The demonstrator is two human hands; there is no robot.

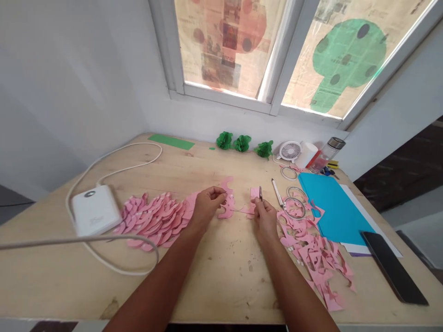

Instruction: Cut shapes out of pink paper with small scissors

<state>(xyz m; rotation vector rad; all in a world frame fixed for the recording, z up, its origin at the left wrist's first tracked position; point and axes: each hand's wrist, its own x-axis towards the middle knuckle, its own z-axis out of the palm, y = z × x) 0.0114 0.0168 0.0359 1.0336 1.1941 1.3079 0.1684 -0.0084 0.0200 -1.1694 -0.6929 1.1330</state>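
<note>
Wooden table (pixel 221 281) under papered window (pixel 224 41). Left hand (pixel 209 203): fingertips bunched at edge of pink cut-out (pixel 229 210), cannot tell if grasping it. Right hand (pixel 265 214): grip clasping dark pointed tool (pixel 260 192), tip up, beside small pink piece (pixel 254 191). Cut-out on table between hands, nearer left. Pink petal pile (pixel 161 216) left, white power bank (pixel 93 210) beyond. Right: white pen (pixel 277 191), pink scraps (pixel 316 260), blue sheets (pixel 337 205), black phone (pixel 394 267). Green paper puffs (pixel 242 143) along back.
</note>
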